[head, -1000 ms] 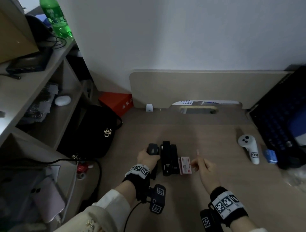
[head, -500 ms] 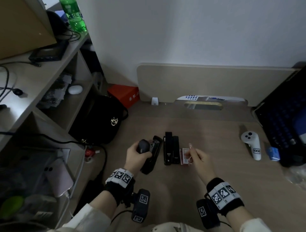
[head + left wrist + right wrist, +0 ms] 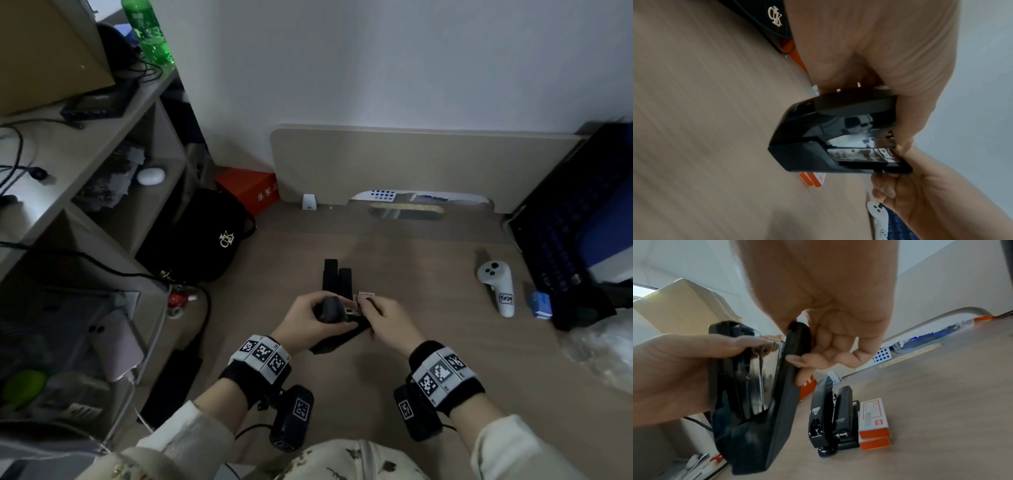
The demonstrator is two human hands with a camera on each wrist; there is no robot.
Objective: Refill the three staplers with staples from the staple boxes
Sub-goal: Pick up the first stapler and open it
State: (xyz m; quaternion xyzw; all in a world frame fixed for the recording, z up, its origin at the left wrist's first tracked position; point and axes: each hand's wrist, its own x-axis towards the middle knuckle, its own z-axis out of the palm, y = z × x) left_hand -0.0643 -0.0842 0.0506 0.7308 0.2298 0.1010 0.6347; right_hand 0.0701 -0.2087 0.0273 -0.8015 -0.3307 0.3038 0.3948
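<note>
Head view: the left hand (image 3: 310, 322) is wrapped round a black stapler (image 3: 337, 323) lifted off the desk (image 3: 445, 359); the right hand (image 3: 385, 320) pinches its right end. Two more staplers (image 3: 337, 279) lie side by side just beyond, with staple boxes (image 3: 365, 295) touching their right side.
Left wrist view: fingers curled over the held stapler (image 3: 830, 139); its shiny metal channel faces out, and I can't tell whether any staples sit in it.
Right wrist view: right fingers (image 3: 830, 356) nip the base tip of the held stapler (image 3: 756, 402). The desk pair (image 3: 831, 417) looks untouched, and the orange-ended boxes (image 3: 873, 423) look closed.
Progress, my guess: barely begun, with the first stapler only being opened and all three still to fill.
</note>
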